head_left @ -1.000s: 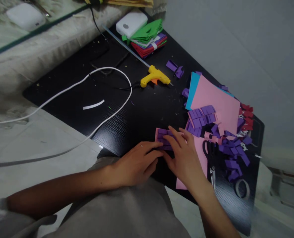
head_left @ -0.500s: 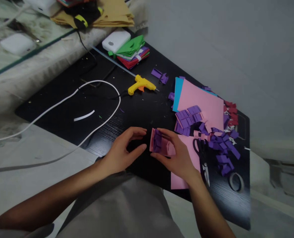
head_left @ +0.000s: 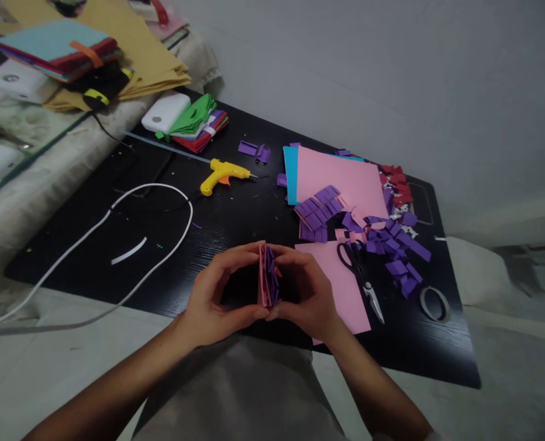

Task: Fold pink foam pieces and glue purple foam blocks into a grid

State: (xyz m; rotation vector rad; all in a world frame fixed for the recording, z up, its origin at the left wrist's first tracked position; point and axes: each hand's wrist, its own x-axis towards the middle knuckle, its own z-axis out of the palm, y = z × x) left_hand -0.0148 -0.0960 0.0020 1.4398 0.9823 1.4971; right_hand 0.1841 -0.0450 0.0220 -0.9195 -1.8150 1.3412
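Between my hands a small pink and purple folded paper piece (head_left: 267, 275) stands on edge, its layers seen from above. My left hand (head_left: 212, 297) grips its left side, fingertips at the far edge and thumb at the near edge. My right hand (head_left: 311, 294) holds the right side the same way, the two thumbs nearly meeting. To the right, pink paper (head_left: 346, 306) lies partly behind my right hand, with black-handled scissors (head_left: 362, 278) on it. Beyond it are joined purple folded strips (head_left: 319, 208) and loose purple paper pieces (head_left: 392, 242).
A yellow glue gun (head_left: 224, 175) lies on the black table (head_left: 226, 214), a white cable (head_left: 189, 226) looping at left. Pink sheets (head_left: 341, 177) rest over blue ones at the back. A roll of tape (head_left: 435, 304) sits at right; bundled coloured paper (head_left: 203, 131) lies near a white box (head_left: 165, 112).
My left hand has closed onto the folded paper piece, which my right hand alone held before. The piece has turned edge-up and moved left. The camera view has shifted.
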